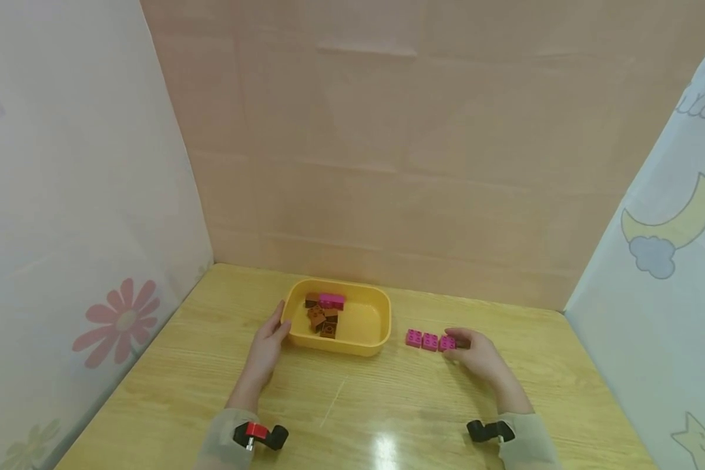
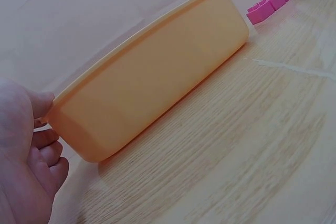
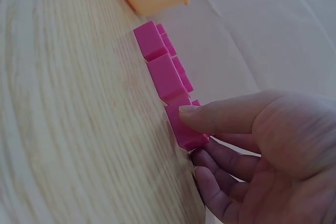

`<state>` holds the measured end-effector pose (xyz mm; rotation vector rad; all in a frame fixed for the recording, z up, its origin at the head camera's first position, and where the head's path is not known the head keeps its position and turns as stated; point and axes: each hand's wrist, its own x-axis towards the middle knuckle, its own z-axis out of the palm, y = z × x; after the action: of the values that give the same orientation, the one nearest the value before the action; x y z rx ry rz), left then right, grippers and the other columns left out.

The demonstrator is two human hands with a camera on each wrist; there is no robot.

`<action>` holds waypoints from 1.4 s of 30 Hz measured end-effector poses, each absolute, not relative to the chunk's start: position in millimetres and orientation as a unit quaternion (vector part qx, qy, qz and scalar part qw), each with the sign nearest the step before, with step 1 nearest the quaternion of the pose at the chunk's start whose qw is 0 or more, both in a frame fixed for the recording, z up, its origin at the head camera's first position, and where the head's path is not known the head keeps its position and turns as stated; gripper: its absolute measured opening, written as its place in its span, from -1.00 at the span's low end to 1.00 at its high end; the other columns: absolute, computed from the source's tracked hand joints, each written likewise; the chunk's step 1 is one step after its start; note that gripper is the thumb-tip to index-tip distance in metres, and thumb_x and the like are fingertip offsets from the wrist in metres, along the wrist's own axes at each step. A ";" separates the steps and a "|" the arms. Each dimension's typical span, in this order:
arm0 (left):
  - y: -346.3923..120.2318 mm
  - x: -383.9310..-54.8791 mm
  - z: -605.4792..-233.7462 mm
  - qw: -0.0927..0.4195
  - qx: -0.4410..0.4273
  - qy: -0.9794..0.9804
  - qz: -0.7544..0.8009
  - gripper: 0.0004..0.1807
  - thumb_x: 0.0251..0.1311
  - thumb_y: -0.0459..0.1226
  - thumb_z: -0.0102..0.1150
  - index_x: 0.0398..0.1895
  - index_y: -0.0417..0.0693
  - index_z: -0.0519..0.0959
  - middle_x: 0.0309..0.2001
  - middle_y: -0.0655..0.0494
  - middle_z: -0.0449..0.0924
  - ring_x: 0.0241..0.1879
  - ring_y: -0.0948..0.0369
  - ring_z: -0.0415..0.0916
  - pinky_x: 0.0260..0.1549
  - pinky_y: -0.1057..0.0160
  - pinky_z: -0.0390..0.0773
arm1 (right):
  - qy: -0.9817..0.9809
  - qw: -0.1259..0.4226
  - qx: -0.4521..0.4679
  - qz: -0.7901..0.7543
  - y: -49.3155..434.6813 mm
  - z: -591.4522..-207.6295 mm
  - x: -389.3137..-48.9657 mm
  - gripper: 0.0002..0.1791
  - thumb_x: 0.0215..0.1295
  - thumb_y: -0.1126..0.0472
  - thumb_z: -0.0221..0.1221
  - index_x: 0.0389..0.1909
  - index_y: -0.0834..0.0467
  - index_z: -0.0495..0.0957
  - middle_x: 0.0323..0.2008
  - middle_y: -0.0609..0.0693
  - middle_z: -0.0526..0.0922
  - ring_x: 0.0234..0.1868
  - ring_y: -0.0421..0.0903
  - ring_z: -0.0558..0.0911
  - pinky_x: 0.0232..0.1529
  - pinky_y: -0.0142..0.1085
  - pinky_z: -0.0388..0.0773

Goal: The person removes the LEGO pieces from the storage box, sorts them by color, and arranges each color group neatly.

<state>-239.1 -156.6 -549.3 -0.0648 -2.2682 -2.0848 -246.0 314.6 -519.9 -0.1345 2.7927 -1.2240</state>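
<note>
At its left end, a yellow plastic tray (image 1: 364, 323) is held by my left hand (image 1: 266, 346), thumb against the rim in the left wrist view. Inside the tray, several brown bricks (image 1: 316, 318) lie in a loose pile beside a pink brick (image 1: 331, 301). Right of the tray, three pink studded toy bricks stand in a row on the table: a left one (image 1: 414, 337), a middle one (image 1: 429, 341) and a right one (image 1: 447, 343). My right hand (image 1: 480, 356) pinches the right one, its thumb (image 3: 215, 116) on the brick's near side.
The wooden table (image 1: 329, 405) carries the tray and bricks. A tan backdrop (image 1: 388, 163) rises behind its far edge. Patterned white sheets hang at the left (image 1: 94, 196) and right (image 1: 652, 313). Both forearms wear black wrist mounts over pale sleeves (image 1: 229, 440).
</note>
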 end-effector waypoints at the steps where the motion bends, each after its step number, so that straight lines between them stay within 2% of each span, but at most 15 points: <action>1: -156.5 -239.3 -549.4 0.031 -0.019 -0.736 -0.676 -0.34 0.73 -0.24 -0.12 0.75 -0.12 0.00 0.74 0.04 -0.10 0.70 -0.02 -0.18 0.66 -0.05 -0.12 | 0.915 0.045 -0.046 -0.399 314.6 -519.4 -246.0 -0.40 0.38 0.29 0.41 0.39 0.36 0.53 0.28 0.34 0.63 0.29 0.29 0.61 0.34 0.25 0.52; 11: -156.0 -236.2 -545.9 0.027 -0.019 -0.737 -0.675 -0.34 0.73 -0.23 -0.13 0.75 -0.10 0.00 0.74 0.04 -0.12 0.71 -0.02 -0.21 0.66 -0.06 -0.14 | 0.910 0.054 -0.044 -0.408 312.7 -519.4 -245.5 -0.41 0.38 0.37 0.38 0.41 0.34 0.52 0.27 0.30 0.65 0.27 0.25 0.63 0.32 0.18 0.57; 17: -156.2 -235.8 -544.8 0.023 -0.019 -0.740 -0.672 -0.34 0.73 -0.21 -0.14 0.76 -0.10 -0.01 0.74 0.04 -0.13 0.71 -0.02 -0.24 0.66 -0.07 -0.15 | 0.907 0.056 -0.046 -0.414 313.2 -518.7 -244.3 -0.42 0.39 0.43 0.35 0.42 0.33 0.52 0.29 0.30 0.64 0.30 0.27 0.61 0.35 0.22 0.53; 42: -155.6 -237.1 -543.8 0.026 -0.026 -0.741 -0.670 -0.33 0.73 -0.23 -0.15 0.76 -0.14 -0.04 0.74 0.03 -0.15 0.71 -0.01 -0.21 0.66 -0.04 -0.13 | 0.904 0.060 -0.050 -0.420 313.8 -514.8 -243.1 -0.40 0.37 0.45 0.35 0.42 0.35 0.50 0.29 0.31 0.63 0.29 0.27 0.61 0.33 0.21 0.55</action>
<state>-237.1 -155.6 -543.8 -0.0796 -2.2907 -2.0708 -243.1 313.8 -514.8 -0.1523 2.7360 -1.2718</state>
